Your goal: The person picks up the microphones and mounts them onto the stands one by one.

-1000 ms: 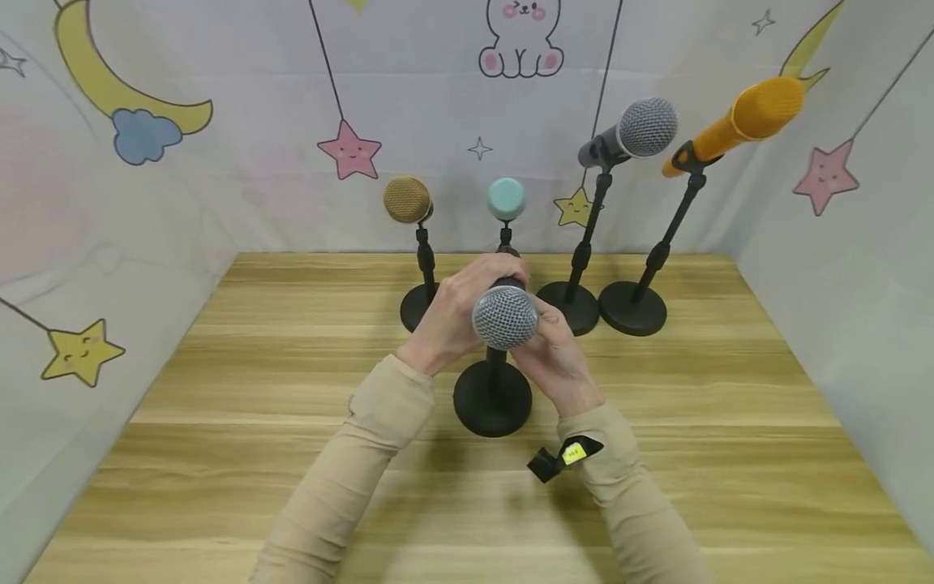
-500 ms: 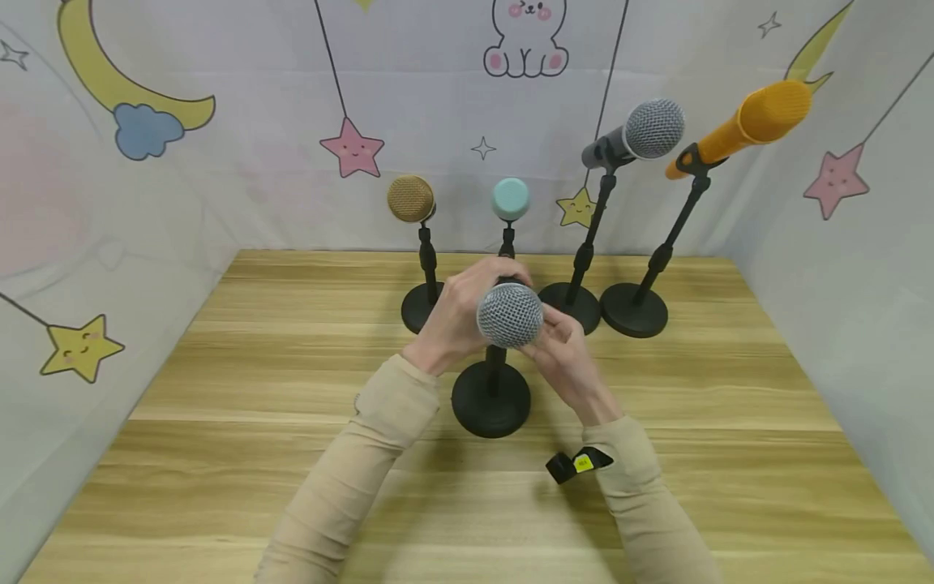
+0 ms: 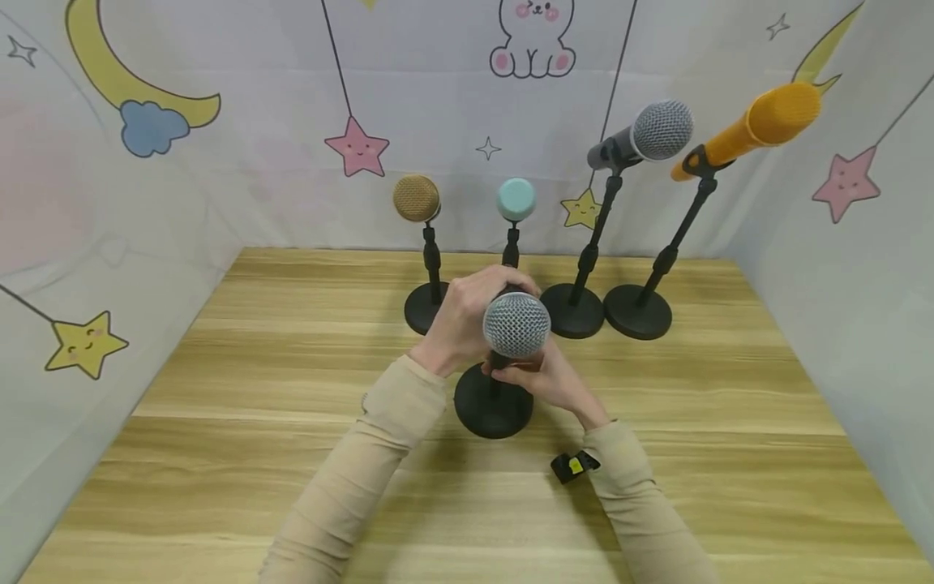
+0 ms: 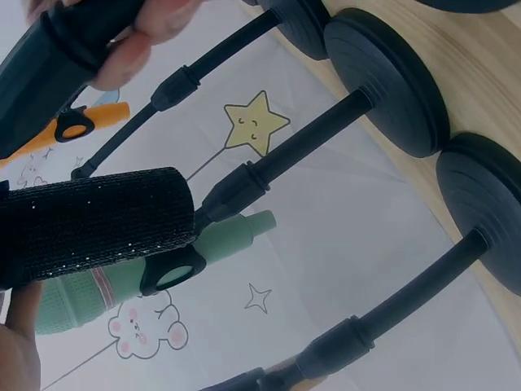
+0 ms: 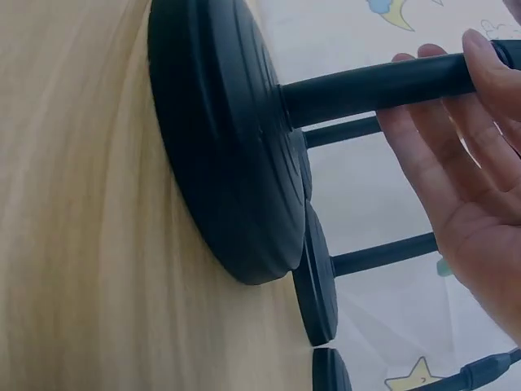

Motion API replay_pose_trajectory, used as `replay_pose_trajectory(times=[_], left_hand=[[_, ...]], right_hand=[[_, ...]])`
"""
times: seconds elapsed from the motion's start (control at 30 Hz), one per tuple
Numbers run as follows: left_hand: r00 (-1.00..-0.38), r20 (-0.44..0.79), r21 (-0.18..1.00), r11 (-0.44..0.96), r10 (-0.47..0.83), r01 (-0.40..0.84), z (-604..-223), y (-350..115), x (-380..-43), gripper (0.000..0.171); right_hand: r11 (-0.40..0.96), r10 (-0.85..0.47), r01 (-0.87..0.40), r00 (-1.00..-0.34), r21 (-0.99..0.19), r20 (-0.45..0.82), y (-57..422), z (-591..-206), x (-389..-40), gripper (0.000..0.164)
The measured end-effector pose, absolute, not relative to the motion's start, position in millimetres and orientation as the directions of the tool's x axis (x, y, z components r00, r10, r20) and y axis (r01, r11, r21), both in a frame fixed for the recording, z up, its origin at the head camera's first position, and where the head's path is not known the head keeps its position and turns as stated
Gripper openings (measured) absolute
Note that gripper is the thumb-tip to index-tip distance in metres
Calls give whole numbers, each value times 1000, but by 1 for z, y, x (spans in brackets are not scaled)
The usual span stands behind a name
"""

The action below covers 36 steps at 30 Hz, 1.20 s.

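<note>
A microphone with a silver mesh head (image 3: 516, 324) points toward me at mid-table, on a black stand with a round base (image 3: 494, 410). My left hand (image 3: 460, 320) curls over the microphone behind its head; its fingertips are partly hidden. The left wrist view shows the dark, speckled microphone handle (image 4: 106, 220) close up. Lower down, my right hand (image 3: 550, 381) grips the stand below the microphone. In the right wrist view, the stand's pole (image 5: 366, 90) runs between the right thumb and fingers.
Behind stand a gold microphone (image 3: 417, 199), a mint one (image 3: 516, 199), a grey one with silver mesh (image 3: 660, 130) and an orange one (image 3: 781, 115), each on a black stand. A patterned white cloth (image 3: 292, 162) hangs around the wooden table (image 3: 255, 389).
My right hand has drawn back from beside the microphone, then come down and closed around the stand's pole. My left hand keeps its hold. The head view has shifted slightly.
</note>
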<state>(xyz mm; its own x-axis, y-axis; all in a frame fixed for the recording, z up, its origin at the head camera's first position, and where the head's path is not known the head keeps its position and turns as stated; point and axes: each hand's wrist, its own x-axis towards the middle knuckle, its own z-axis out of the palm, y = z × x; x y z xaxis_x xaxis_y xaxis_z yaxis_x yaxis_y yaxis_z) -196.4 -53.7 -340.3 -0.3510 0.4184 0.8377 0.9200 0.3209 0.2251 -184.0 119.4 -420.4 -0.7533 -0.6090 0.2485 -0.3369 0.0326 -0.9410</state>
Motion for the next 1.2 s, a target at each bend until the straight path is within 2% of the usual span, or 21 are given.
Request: replay_pose_trajectory(times=[0.1,0.33,0.5,0.7,0.93,1.07,1.2], left_hand=[[-383,823,259,324,420,910,-338,-53,-197,27],[-505,766,463,205,398,863,-342,-49,-199,26],[-508,770,469,198,387,861,-343,-48,-199,25],[-528,754,490,200,392,849,-342,-49,-197,25],[-568,683,610,71,459,790,-344,-57,-193,45],[-584,647,628,91,490,773,-350,-67,-189,58],[-655,587,713,79,477,697,-361,-76,-180,76]], right_hand=[[50,-605,-311,-766,-949,219,119,-419,-183,33],[67,-605,-271,-776,-960,177,119,-421,-183,32],[63,-608,-284,-771,-957,189,120,-423,-183,32],[145,-626,-347,-757,-927,186,125,-425,-181,24],[149,-562,-378,-792,-914,236,128,-419,-177,37],[137,-522,-412,-803,-901,288,125,-417,-174,41],[99,-472,-459,-803,-883,365,123,-415,-172,39]])
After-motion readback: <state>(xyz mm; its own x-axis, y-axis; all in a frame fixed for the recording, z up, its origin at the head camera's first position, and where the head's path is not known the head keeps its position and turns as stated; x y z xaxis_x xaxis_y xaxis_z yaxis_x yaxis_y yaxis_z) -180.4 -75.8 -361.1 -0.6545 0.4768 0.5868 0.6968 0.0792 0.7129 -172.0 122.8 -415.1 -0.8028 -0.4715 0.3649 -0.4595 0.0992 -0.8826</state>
